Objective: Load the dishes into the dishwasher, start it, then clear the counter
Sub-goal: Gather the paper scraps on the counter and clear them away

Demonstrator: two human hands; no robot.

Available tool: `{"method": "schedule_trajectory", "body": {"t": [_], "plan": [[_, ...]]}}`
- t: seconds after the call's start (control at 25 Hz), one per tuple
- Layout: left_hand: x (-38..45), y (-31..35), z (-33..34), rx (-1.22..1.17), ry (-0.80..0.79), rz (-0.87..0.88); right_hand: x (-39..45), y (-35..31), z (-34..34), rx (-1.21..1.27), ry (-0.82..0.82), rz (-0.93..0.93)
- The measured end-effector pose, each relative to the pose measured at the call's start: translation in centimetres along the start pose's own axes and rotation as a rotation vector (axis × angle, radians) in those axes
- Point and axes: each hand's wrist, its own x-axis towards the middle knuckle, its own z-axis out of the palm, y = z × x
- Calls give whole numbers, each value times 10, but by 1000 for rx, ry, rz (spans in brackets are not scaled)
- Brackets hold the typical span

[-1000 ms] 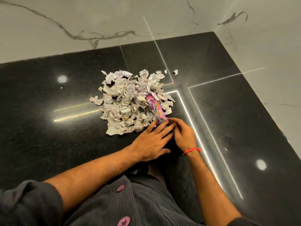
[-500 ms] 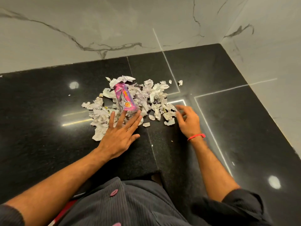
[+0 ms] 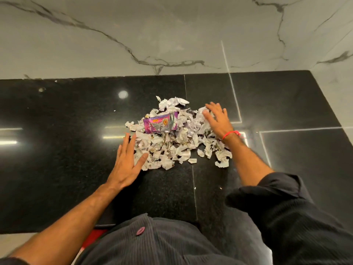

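Head view, items as you are seeing them:

Counter — black polished stone, lying against a grey-veined marble wall, ceiling lights glinting on it.

Paper scraps — a heap of torn, crumpled white bits, sitting mid-counter between your two hands, with a few strays lying just off its near edge.

Wrapper — purple and pink snack packet, lying flat on top of the heap toward its far side.

Left hand — you are pressing it palm-down on the counter, fingers straight and released, thumb touching the heap's near-left edge; it is grasping nothing.

Right hand — you are laying it over the heap's far-right side, fingers spread and relaxed, grasping nothing; a red thread is circling the wrist, the dark sleeve rolled up.
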Motion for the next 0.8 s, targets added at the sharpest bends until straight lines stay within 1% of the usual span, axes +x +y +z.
{"method": "schedule_trajectory", "body": {"t": [0.08, 0.16, 0.2, 0.28, 0.36, 0.4, 0.44, 0.56, 0.64, 0.72, 0.8], "plan": [[2, -2, 1, -32, -8, 11, -5, -19, 22, 80, -39, -32], [3, -3, 0, -69, -3, 9, -15, -30, 30, 210, -37, -24], [3, -4, 0, -62, 1, 16, -20, -32, 27, 287, -13, -9], [2, -7, 1, -28, 8, 35, -37, -27, 12, 366, 118, 14], [0, -8, 3, -27, 19, 54, -67, -12, -7, 253, 278, 43], [0, -8, 4, -41, 26, 56, -88, -3, -14, 172, 327, 64], [1, -8, 4, -57, 32, 54, -113, 5, -20, 95, 340, 91], [2, -8, -1, -76, 45, 55, -199, 18, -23, -54, 236, 168], [0, -9, -3, -94, 43, 81, -242, 20, -7, -127, 150, 197], [-1, -11, -5, -101, 36, 109, -260, 16, 24, -202, 134, 141], [-2, -11, -6, -89, 22, 123, -253, 5, 52, -209, 168, 86]]}}
